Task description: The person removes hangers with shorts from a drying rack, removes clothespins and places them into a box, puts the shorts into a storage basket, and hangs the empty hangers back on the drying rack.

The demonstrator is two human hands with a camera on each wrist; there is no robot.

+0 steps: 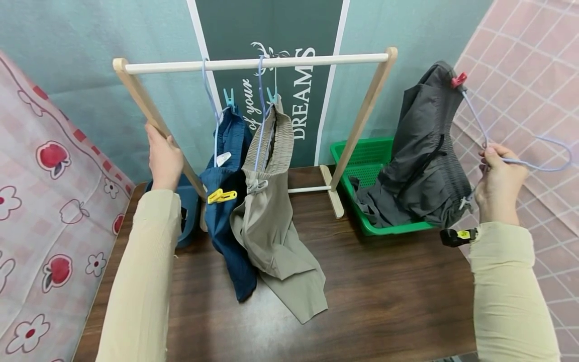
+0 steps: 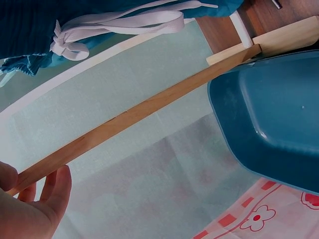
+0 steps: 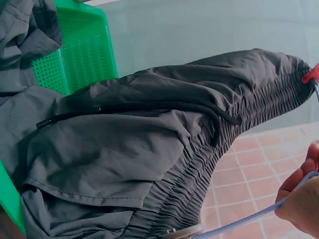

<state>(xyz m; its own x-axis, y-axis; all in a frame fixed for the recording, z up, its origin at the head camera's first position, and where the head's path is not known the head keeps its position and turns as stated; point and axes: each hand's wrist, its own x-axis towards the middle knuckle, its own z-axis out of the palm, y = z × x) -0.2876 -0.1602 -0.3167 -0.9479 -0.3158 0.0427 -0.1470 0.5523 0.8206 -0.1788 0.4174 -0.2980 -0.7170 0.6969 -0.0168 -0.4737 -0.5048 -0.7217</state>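
My left hand [image 1: 164, 158] grips the left wooden post [image 1: 143, 106] of a clothes rack, thumb on one side and fingers on the other. At the right, my right hand [image 1: 501, 183] holds a pale blue wire hanger [image 1: 477, 116] by its neck, with the hook pointing right. Dark grey trousers [image 1: 420, 146] hang from it, a red clothespin [image 1: 459, 80] at one end of the elastic waistband and a greyish clip [image 3: 182, 232] at the other. Their black drawstring [image 3: 164, 105] dangles loose, and the legs trail into a green basket [image 1: 371, 158].
From the rack's white bar [image 1: 325, 61] hang blue trousers [image 1: 226, 236] with a yellow clothespin [image 1: 220, 196] and beige trousers [image 1: 276, 241]. A blue tub [image 2: 274, 124] stands by the left post's foot. Curtains flank the brown table [image 1: 384, 291].
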